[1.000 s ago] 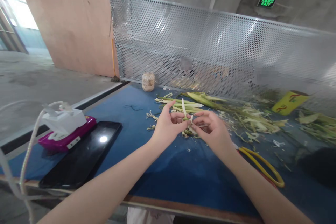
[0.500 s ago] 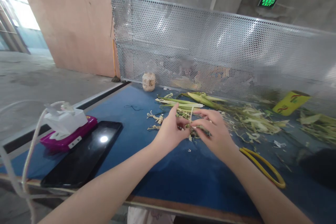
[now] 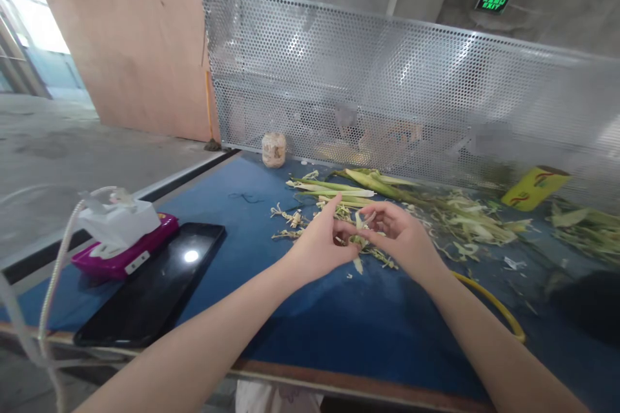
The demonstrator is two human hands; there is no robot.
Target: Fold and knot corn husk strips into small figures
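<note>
Fingers of my left hand are closed on a pale green plant strip above the blue table. My right hand meets it from the right, its fingertips pinched on the same strip. Small knotted plant pieces lie left of my hands, and another piece pokes out beneath my right fingers. Just behind are long green stalks and leaves. Where the strip passes between the fingertips is partly hidden.
Shredded leaves, a yellow can and a yellow loop are on the right. On the left sit a black phone, a magenta box and a white adapter with cables. A jar stands before the perforated metal screen.
Both hands have moved slightly to the right and closer together. The strip that stood upright between them is now lower, bent around the fingertips.
</note>
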